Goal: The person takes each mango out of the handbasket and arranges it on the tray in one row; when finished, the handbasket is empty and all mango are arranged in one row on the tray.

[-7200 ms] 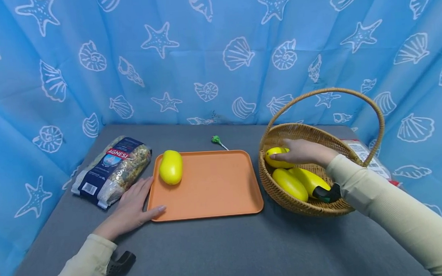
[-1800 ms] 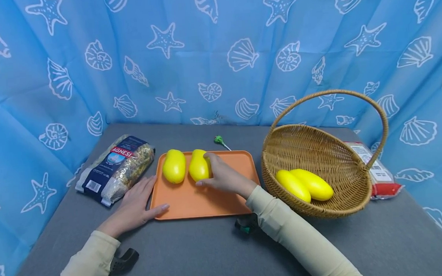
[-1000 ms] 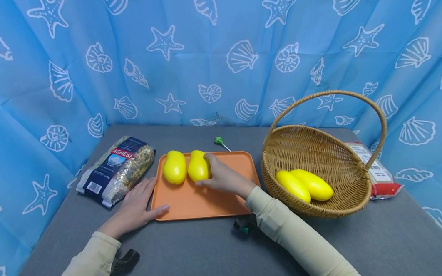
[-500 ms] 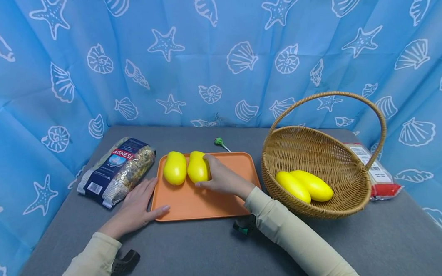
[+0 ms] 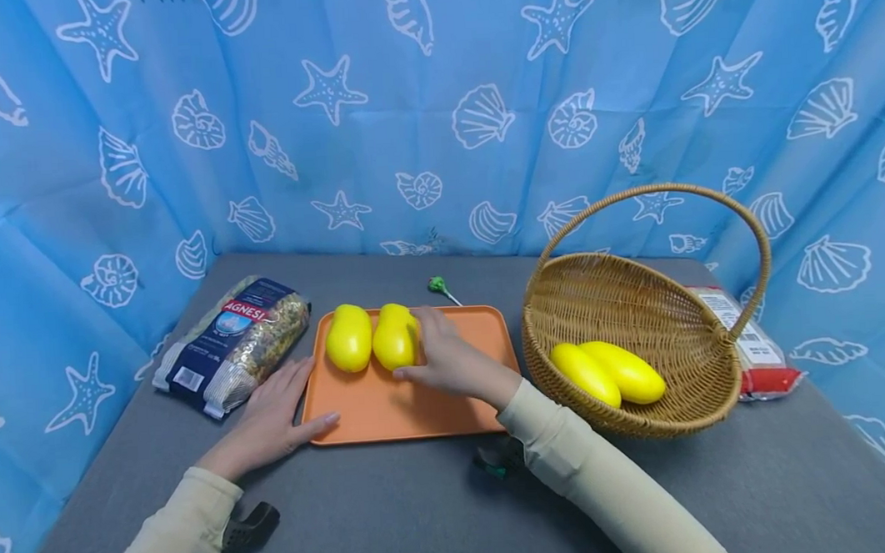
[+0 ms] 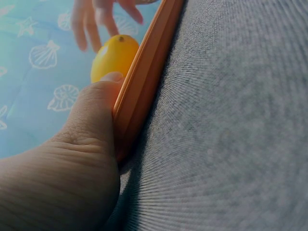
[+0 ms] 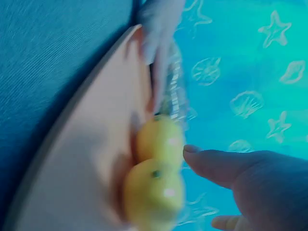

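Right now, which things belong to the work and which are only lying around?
Seemingly in the work:
orange tray, left hand touching it
two yellow fruits on the tray
basket and its other yellow fruits

Just lying about:
Agnesi bag
green-topped stick
red-and-white packet

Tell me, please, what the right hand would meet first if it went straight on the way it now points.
Probably the nearer yellow mango on the orange tray; the right hand points toward it, though any gap between them is hard to judge.
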A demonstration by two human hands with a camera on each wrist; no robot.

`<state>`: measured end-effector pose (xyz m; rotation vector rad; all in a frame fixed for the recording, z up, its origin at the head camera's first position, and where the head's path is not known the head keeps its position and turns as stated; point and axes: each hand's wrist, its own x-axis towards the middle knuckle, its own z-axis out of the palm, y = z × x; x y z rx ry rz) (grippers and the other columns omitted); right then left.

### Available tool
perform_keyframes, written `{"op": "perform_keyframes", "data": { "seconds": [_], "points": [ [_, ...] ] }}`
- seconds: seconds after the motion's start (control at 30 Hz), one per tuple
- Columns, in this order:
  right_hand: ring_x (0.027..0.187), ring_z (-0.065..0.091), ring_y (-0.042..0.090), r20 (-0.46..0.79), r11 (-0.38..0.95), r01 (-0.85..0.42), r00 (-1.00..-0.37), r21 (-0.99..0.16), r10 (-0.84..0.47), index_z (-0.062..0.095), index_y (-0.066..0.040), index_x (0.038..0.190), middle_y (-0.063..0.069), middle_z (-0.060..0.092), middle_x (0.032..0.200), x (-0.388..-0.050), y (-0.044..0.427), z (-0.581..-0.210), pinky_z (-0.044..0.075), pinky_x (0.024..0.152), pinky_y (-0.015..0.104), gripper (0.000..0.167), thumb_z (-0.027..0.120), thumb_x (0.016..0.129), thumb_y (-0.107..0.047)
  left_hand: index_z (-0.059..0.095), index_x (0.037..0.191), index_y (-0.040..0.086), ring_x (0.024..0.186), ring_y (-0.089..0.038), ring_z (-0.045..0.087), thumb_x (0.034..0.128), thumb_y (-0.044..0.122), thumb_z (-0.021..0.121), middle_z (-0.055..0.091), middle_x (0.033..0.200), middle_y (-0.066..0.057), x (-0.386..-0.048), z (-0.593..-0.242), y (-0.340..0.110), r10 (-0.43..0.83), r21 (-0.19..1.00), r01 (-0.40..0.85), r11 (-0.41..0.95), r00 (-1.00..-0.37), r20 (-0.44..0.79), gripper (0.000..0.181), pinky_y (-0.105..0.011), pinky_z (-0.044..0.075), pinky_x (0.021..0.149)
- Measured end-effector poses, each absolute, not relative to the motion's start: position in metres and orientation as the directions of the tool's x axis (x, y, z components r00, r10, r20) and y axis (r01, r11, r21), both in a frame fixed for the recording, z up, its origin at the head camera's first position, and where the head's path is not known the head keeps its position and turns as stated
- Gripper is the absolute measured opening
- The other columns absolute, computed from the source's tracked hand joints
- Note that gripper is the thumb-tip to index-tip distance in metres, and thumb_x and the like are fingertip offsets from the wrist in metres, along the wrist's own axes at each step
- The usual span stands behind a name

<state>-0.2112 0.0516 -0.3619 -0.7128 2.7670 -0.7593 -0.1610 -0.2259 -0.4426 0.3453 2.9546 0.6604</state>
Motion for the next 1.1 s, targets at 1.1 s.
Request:
{"op": "perform_keyframes", "data": {
  "seconds": [1.1],
  "points": [
    [0.101,0.061,0.034,-0.327,0.907,-0.400,-0.846,-0.135,-0.422,0.058,0.001,0.120,0.020,0.062,0.115,-0.198,0.231,-0.242,0.051,0.081,0.046,0.043,0.061,0.093,-0.033,0.019,0.152,0.005,0.142,-0.044,0.017,0.0796,0.075,0.051,0.022,0.156,-0.022,-0.164,-0.447,-0.225,0.235,0.430,0.201,0.880,-0.972,-0.028,0.106,-0.067,0.013,0.109]
  ]
}}
